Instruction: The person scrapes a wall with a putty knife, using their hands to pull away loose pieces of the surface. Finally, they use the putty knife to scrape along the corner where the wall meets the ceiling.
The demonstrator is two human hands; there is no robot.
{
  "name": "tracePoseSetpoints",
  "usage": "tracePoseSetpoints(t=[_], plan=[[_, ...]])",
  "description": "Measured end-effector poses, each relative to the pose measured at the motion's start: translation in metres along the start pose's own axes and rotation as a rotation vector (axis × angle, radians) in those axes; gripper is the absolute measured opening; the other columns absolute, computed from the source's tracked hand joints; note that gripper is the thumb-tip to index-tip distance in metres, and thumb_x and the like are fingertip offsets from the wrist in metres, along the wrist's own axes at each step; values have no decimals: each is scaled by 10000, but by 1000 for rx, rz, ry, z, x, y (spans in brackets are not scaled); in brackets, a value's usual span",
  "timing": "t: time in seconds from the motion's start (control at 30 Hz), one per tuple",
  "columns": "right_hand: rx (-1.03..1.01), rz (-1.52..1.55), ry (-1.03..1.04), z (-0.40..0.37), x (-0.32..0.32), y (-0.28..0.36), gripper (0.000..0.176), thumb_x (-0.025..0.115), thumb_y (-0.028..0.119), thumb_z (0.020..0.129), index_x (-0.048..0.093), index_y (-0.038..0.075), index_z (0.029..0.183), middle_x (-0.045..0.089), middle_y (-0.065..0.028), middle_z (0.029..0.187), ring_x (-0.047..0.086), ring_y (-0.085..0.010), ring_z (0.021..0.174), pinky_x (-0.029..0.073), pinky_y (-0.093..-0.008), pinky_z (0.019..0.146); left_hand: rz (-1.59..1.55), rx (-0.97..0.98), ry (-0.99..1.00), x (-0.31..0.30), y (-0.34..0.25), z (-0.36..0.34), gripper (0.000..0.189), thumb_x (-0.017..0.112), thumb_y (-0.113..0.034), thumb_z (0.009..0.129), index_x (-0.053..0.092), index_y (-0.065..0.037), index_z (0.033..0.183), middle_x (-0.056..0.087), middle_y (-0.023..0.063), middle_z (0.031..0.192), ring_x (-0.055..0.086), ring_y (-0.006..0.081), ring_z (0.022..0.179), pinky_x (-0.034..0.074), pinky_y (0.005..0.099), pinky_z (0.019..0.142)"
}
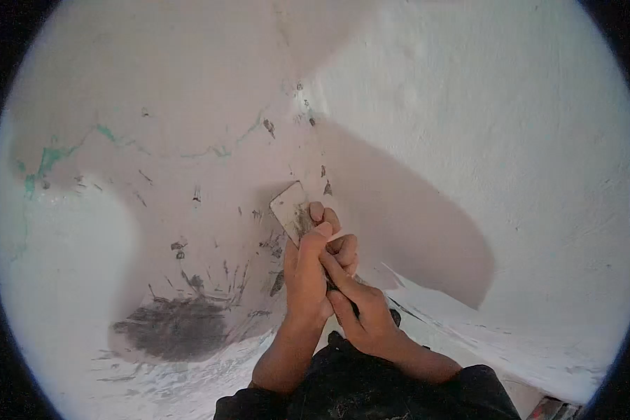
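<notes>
A flat scraper [289, 205] with a pale, dirt-smeared blade is held up in front of the wall at the centre of the view. My left hand [305, 276] is closed around it, the thumb lying along the blade and other fingers curled at its right side. From the lower right my right hand [364, 308] meets the left, its fingers closed around a dark part that looks like the handle. The overlapping hands hide most of that handle. Whether the blade touches the wall cannot be made out.
The whitish wall [427, 91] has a corner line down its middle. On the left run a green-edged crack [49, 159] and several dark chips. A large dark patch [178, 327] lies low on the left. White splatter covers the surface below. Dark clothing [364, 385] fills the bottom.
</notes>
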State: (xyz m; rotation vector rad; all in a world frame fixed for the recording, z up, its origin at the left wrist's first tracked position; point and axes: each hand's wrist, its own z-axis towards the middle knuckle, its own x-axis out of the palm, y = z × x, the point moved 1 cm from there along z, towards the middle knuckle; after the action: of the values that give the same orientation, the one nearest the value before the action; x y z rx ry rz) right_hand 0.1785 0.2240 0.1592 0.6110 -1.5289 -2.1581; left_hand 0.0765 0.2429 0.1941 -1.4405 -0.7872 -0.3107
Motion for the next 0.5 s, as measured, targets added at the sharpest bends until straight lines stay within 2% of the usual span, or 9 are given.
tracePoseSetpoints(t=[0.17, 0.27, 0.33, 0.37, 0.5], plan=[[-66, -87, -53, -1, 5, -8, 524, 465, 34, 925, 328, 58, 1429, 590, -280, 1032, 609, -403, 876, 483, -403, 764, 22, 3, -50, 2, 0, -5, 125, 485, -164, 865, 420, -128, 965, 391, -32, 799, 284, 70, 509, 236, 237, 422], [-79, -72, -46, 2, 1, 0, 504, 472, 39, 924, 351, 47, 1413, 596, -279, 1020, 604, -417, 865, 484, -408, 763, -36, 19, -33, 6, -2, 0, 178, 507, -194, 833, 449, -143, 993, 419, -34, 832, 258, 63, 484, 220, 208, 380], [-61, -106, -46, 7, -3, -3, 507, 471, 39, 925, 349, 56, 1417, 599, -278, 1018, 604, -420, 871, 484, -407, 764, 19, 30, -154, 6, 3, 0, 179, 506, -192, 827, 458, -136, 990, 426, -26, 822, 267, 66, 483, 215, 207, 381], [-25, -130, -43, 2, -1, -6, 509, 470, 40, 926, 346, 65, 1420, 602, -277, 1016, 604, -424, 877, 484, -406, 765, 82, 26, -84, 4, 1, -4, 155, 495, -203, 838, 438, -120, 955, 401, -41, 768, 292, 69, 509, 237, 223, 428], [-87, -145, -24, -4, 3, -2, 538, 463, 37, 923, 321, 107, 1437, 601, -280, 1045, 602, -431, 932, 489, -418, 781, 12, 50, -95, 7, -3, -11, 141, 499, -197, 827, 447, -118, 931, 410, -47, 781, 269, 71, 502, 223, 224, 421]])
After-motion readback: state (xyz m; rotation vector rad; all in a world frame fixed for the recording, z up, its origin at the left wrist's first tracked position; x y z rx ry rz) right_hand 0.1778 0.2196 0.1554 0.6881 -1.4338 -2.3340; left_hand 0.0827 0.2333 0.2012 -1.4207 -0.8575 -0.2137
